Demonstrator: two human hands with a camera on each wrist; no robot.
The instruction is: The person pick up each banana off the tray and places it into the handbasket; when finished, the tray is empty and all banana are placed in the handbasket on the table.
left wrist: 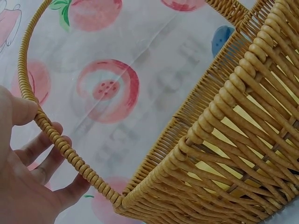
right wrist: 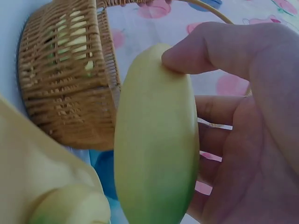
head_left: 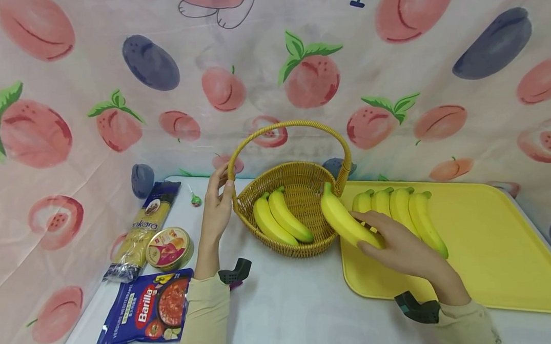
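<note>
item: smooth curved banana [head_left: 344, 219], held lengthwise by our right hand [head_left: 401, 246] with thumb and fingers curled round it, its tip over the rim of the coiled wicker basket [head_left: 306, 245]. our left hand [head_left: 217, 208] pinches the handle base, though the contact looks partly hidden. risk: waxy skin may slip, or the light basket tip.

The basket [head_left: 300, 212] stands on the tabletop [head_left: 290, 305], with the tray [head_left: 500, 249] just to its right. Two bananas [head_left: 282, 220] lie in the basket; four bananas [head_left: 401, 207] lie on the tray. Left of the basket lie a tin [head_left: 169, 247], a pasta packet [head_left: 141, 229] and a sauce pouch [head_left: 145, 308].
</note>
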